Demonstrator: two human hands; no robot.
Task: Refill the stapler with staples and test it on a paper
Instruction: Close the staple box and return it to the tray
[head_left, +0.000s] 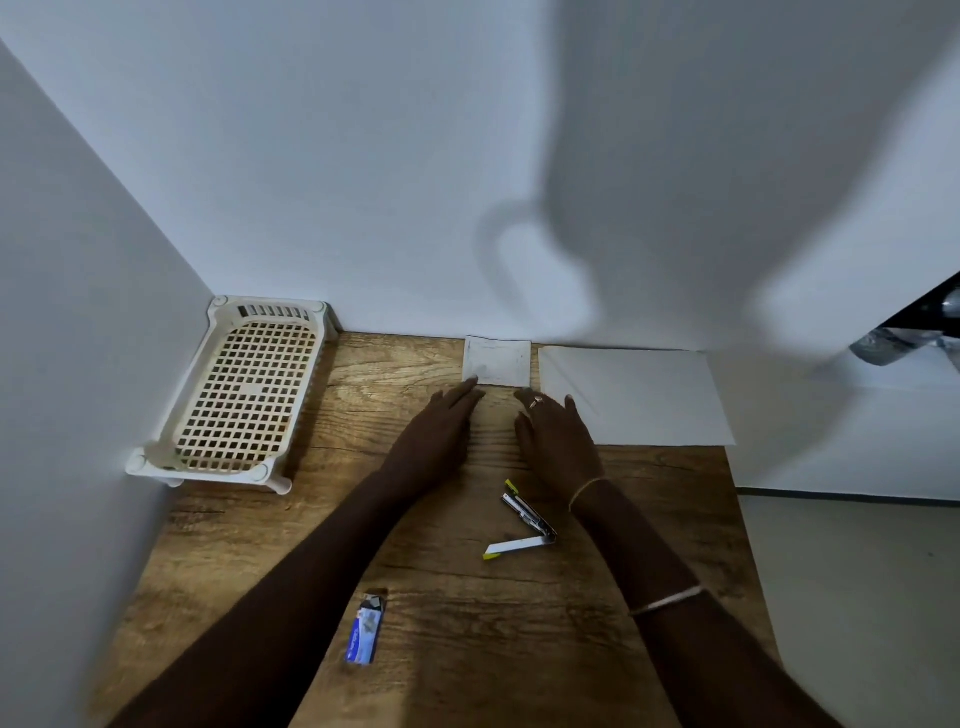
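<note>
Left hand (441, 431) flat, wooden table (467, 613), white walls (337, 156)

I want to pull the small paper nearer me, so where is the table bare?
Bare wood lies between the basket and the left hand, and between the staple box and the stapler. The back is crowded: the right hand, small paper and large sheet sit close.

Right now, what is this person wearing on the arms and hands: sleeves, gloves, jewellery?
No gloves, and no sleeves in view. The right hand has a ring on one finger, a thin bracelet at the wrist and a second thin bangle higher up the forearm. The left hand and arm show nothing worn.
</note>
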